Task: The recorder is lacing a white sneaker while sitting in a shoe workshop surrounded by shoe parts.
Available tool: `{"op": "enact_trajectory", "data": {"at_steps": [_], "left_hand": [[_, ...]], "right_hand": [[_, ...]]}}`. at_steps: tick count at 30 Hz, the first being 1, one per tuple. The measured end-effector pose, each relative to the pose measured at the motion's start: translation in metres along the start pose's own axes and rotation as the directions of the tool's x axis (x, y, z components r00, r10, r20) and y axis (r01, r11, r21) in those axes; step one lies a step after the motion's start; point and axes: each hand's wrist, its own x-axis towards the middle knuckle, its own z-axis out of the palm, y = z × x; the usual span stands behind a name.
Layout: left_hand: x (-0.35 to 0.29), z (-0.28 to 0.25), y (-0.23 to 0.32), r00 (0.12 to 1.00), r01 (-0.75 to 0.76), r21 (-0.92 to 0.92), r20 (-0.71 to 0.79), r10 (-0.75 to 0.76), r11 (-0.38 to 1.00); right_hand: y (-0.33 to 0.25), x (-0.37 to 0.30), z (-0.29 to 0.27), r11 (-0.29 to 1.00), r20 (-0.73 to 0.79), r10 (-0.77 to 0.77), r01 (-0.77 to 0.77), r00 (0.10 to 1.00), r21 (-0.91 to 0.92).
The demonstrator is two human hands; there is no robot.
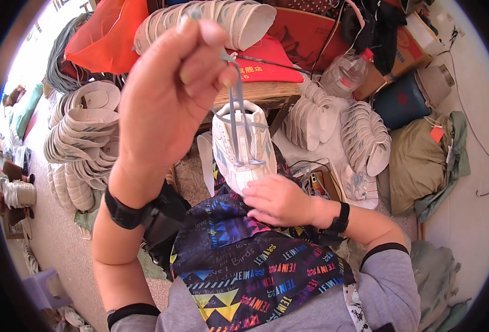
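A: Obs. 1, remote feed. Where is the shoe, and what have the hands got?

B: I log the white shoe (225,152) below and to the right of the raised left hand (170,94), its toe touching the right hand (280,200). Left: fingertips pinched on the grey lace (233,130), strands drawn up from the shoe. Right: fingers bent over the toe; their undersides are hidden from me, so I cannot tell a grip from a mere rest.

A: Failure modes?

B: First, my judgement: if the right hand only rests there, a hard pull from the left could tip the shoe off the patterned apron (244,249) just ahead of the right hand. Cause: too little hold at the toe.

A: Second?

B: A length of lace lies across the shoe's opening, below the left hand. Pulled carelessly, it could twist with the upright strands and jam.

A: Third?

B: Slip. I see only a fingertip pinch; lose that, and the strands fall slack.
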Motion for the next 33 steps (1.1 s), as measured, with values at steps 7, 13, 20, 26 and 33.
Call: {"op": "enact_trajectory", "data": {"at_steps": [7, 13, 20, 26, 33], "left_hand": [[-0.014, -0.01, -0.026, 0.996, 0.075, 0.232, -0.062, -0.063, 0.97], [-0.023, -0.01, -0.032, 0.991, 0.116, 0.29, -0.101, -0.09, 0.95], [-0.03, -0.014, -0.034, 0.981, 0.163, 0.273, -0.147, -0.126, 0.948], [-0.034, -0.029, -0.021, 0.974, 0.108, 0.295, -0.222, -0.042, 0.949], [-0.038, -0.034, -0.032, 0.962, 0.134, 0.168, -0.26, -0.088, 0.977]], "right_hand": [[0.032, 0.036, 0.005, 0.916, -0.102, 0.381, -0.39, 0.919, -0.094], [0.029, 0.05, 0.013, 0.89, -0.017, 0.414, -0.409, 0.91, -0.2], [-0.004, 0.055, 0.045, 0.908, -0.022, 0.36, -0.356, 0.933, -0.22], [0.013, 0.038, 0.007, 0.924, -0.24, 0.376, -0.381, 0.895, 0.024], [0.05, 0.028, -0.014, 0.89, 0.041, 0.455, -0.456, 0.89, 0.025]]}}
